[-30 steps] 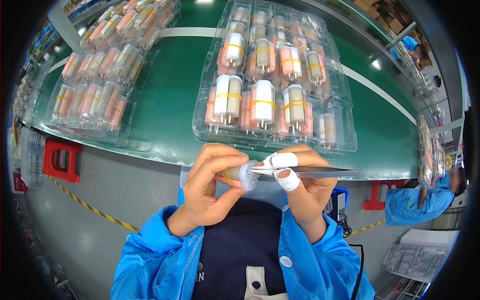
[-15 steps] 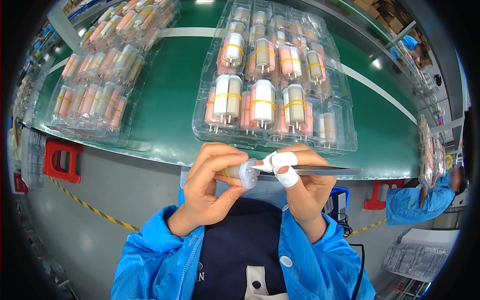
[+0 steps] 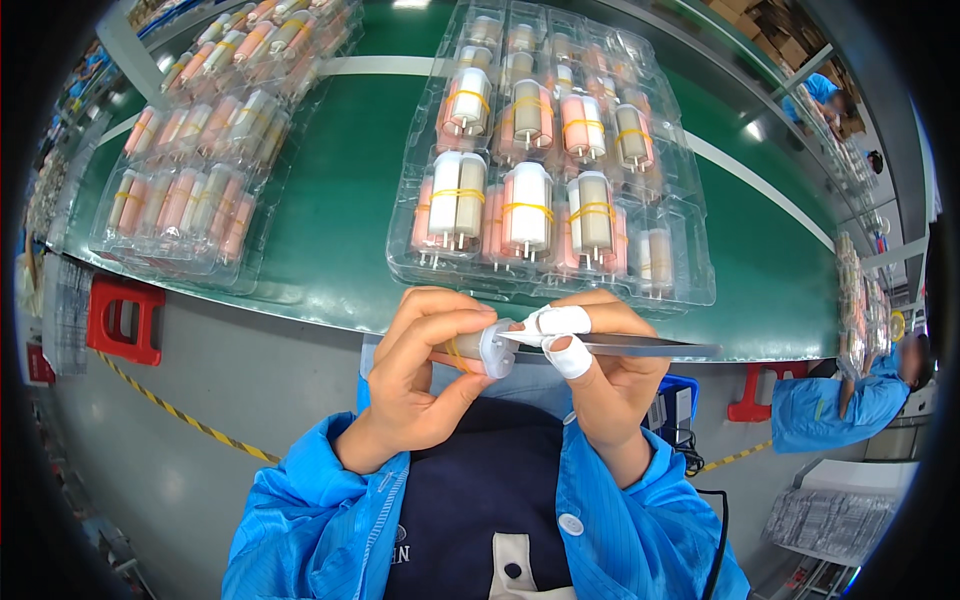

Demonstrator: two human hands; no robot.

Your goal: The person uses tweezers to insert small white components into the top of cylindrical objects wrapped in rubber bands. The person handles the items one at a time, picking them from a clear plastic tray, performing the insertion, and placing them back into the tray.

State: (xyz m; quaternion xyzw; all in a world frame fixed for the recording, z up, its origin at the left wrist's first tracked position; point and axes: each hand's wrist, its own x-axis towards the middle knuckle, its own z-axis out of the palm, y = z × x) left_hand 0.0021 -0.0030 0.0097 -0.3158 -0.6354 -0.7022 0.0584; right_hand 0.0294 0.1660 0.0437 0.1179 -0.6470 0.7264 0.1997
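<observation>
My left hand [image 3: 415, 375] is closed around a bundle of small cylinders, one greyish and one pink, with a yellow rubber band round it. Its translucent round end cap [image 3: 497, 349] faces right. In my right hand [image 3: 622, 375], thumb and forefinger pinch slim metal tweezers [image 3: 655, 348], whose pale pointed tip is at the cap. White wrapping covers those two fingertips. Just beyond my hands lies a clear plastic tray [image 3: 704, 285]. Similar banded bundles [image 3: 455, 205] in white, grey and pink stand in its pockets, several showing thin white prongs.
A green work surface [image 3: 340, 200] carries the trays. More filled clear trays [image 3: 165, 262] are at the left. Red stools [image 3: 125, 322] stand on the grey floor at both sides. A blue bin [image 3: 683, 385] is below the table edge. Another person in blue [image 3: 830, 412] is at the right.
The free end of the tweezers has dipped slightly, and my right hand has shifted a little. My left hand and the bundle look unchanged.
</observation>
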